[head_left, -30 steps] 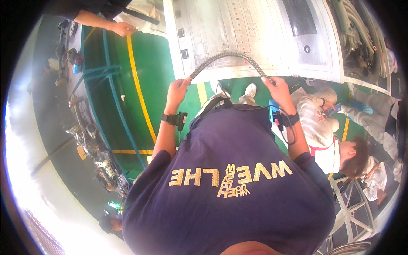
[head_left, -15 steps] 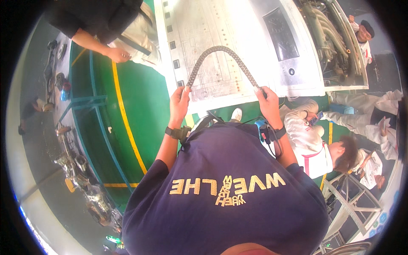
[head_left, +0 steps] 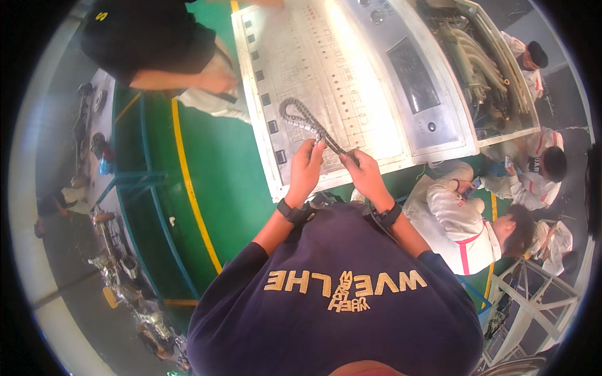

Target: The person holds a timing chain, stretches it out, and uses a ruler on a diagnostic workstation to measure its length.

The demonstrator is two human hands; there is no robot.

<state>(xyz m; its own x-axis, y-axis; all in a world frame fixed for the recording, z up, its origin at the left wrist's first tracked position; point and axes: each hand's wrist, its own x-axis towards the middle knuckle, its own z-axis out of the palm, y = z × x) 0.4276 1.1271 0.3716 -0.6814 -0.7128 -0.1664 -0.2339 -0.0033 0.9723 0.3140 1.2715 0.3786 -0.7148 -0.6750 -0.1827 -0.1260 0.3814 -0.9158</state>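
Observation:
A dark metal link chain (head_left: 310, 116) is looped in front of me over a pale panel board (head_left: 342, 106). Its two strands cross just beyond my fingertips, and a narrow bend points away to the upper left. My left hand (head_left: 305, 168) pinches one strand between thumb and fingers. Close by on the right, my right hand (head_left: 366, 178) grips the other strand the same way. Whatever parts of the chain lie inside the fingers are hidden.
Right of the board stand a grey console (head_left: 414, 81) and an exposed engine (head_left: 480, 59). A person in black (head_left: 153, 44) leans in at the upper left. Another in white (head_left: 451, 219) sits at my right. Blue frame bars (head_left: 144, 174) stand on the left.
My hands have come closer together, and the chain's wide arch has become a narrow, crossed loop. The person in black has moved nearer the board.

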